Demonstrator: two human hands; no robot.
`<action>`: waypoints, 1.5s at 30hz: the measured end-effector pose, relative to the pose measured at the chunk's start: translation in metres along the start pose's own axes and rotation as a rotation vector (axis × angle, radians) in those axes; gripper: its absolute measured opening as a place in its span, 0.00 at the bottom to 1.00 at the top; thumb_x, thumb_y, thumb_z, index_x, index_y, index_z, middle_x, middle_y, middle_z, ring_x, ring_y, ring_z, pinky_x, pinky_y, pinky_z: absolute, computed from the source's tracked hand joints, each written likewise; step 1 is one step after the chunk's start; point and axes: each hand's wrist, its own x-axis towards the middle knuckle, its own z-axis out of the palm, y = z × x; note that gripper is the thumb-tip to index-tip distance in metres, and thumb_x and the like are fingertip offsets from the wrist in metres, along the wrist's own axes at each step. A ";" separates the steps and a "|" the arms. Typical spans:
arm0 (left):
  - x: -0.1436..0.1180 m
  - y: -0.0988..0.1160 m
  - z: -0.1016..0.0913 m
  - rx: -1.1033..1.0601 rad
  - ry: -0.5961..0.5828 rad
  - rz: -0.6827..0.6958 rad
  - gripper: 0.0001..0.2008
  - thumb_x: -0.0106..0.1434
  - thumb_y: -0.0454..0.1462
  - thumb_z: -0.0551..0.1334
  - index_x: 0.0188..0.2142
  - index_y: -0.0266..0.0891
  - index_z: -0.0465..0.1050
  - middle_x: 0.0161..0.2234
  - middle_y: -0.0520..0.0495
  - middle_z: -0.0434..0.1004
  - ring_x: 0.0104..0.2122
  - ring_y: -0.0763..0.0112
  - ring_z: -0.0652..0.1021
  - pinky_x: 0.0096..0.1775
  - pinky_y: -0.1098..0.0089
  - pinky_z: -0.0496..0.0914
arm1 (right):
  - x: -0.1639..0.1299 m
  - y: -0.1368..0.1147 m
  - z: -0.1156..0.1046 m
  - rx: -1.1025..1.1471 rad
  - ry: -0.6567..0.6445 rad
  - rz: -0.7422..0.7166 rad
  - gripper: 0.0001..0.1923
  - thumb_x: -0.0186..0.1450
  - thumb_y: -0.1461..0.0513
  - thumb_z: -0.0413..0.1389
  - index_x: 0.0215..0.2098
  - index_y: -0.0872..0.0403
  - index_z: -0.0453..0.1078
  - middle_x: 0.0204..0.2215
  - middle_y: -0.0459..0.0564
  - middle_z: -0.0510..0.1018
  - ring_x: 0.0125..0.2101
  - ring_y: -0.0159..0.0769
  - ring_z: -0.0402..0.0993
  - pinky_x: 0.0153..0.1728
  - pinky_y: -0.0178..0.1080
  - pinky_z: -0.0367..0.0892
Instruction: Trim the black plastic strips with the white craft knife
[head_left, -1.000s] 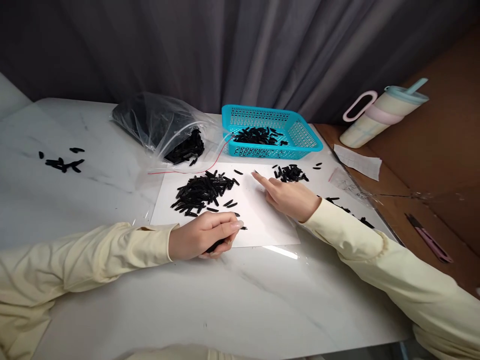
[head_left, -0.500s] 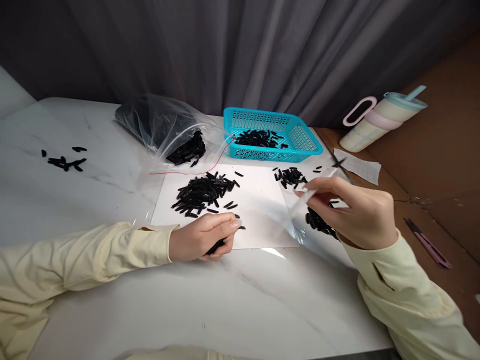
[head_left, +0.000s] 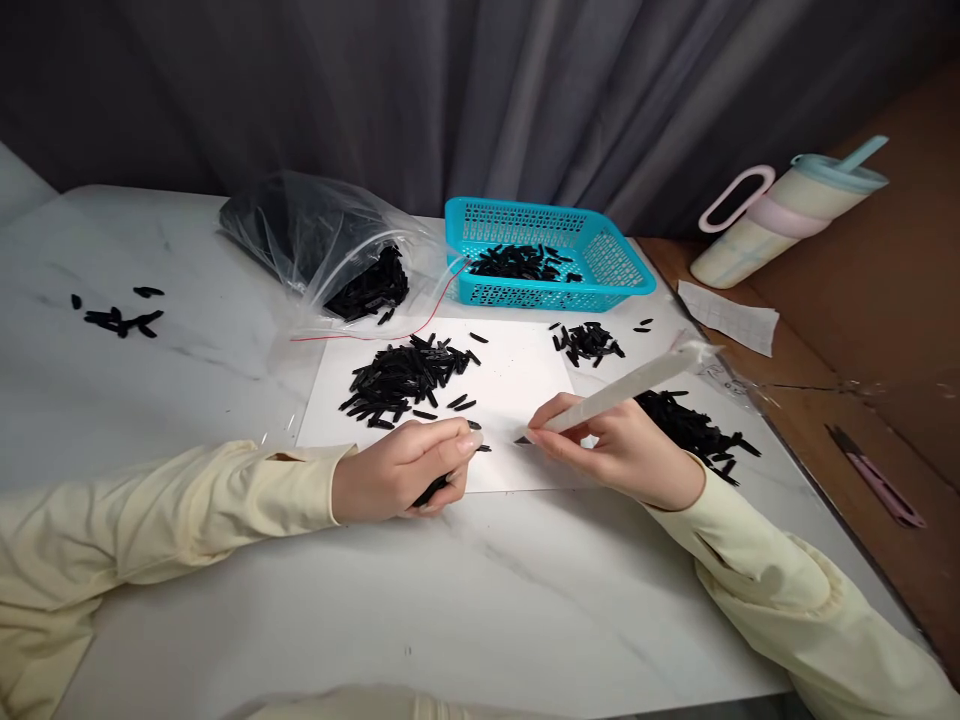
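My left hand (head_left: pixel 416 465) is closed round several slender black pieces (head_left: pixel 431 490), at the front edge of a white sheet (head_left: pixel 517 385). Between the fingers of my right hand (head_left: pixel 600 445) is a long, pale, flat tool (head_left: pixel 626 385), held like a pen. Its dark tip points down and left over the sheet; whether a black piece is at that tip I cannot tell. A heap of black pieces (head_left: pixel 405 375) lies on the sheet behind my left hand. Another heap (head_left: pixel 697 430) is partly hidden by my right hand.
Behind the sheet stand a blue basket (head_left: pixel 555 295) with black pieces inside and a clear plastic bag (head_left: pixel 330 230) of them. A smaller pile (head_left: pixel 589 342) and stray pieces (head_left: pixel 124 320) lie apart. To the right are a tumbler (head_left: pixel 780 225), paper (head_left: pixel 731 315) and pink cutter (head_left: pixel 877 480).
My right hand has come left and down with the pale tool, from above the right-hand heap to the white sheet near my left hand. My left hand keeps its closed grip.
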 end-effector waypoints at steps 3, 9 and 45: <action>-0.001 0.000 0.001 0.054 0.015 0.023 0.18 0.67 0.44 0.46 0.23 0.39 0.53 0.15 0.59 0.57 0.12 0.84 0.57 0.14 0.79 0.53 | -0.002 0.000 0.001 -0.036 0.002 0.033 0.09 0.62 0.61 0.52 0.30 0.56 0.72 0.24 0.49 0.77 0.21 0.30 0.68 0.21 0.32 0.62; 0.000 0.000 0.001 0.154 0.060 0.037 0.17 0.68 0.42 0.45 0.24 0.39 0.53 0.15 0.59 0.58 0.13 0.83 0.58 0.16 0.78 0.56 | -0.003 -0.006 0.000 -0.077 0.039 0.072 0.08 0.62 0.61 0.53 0.30 0.56 0.73 0.22 0.49 0.78 0.21 0.31 0.69 0.22 0.33 0.63; 0.002 0.005 0.003 0.329 0.124 0.014 0.17 0.68 0.40 0.46 0.22 0.38 0.57 0.14 0.59 0.58 0.13 0.82 0.58 0.19 0.77 0.59 | -0.004 -0.041 0.013 0.703 0.149 0.379 0.10 0.54 0.58 0.63 0.20 0.55 0.71 0.34 0.51 0.81 0.31 0.38 0.79 0.32 0.37 0.77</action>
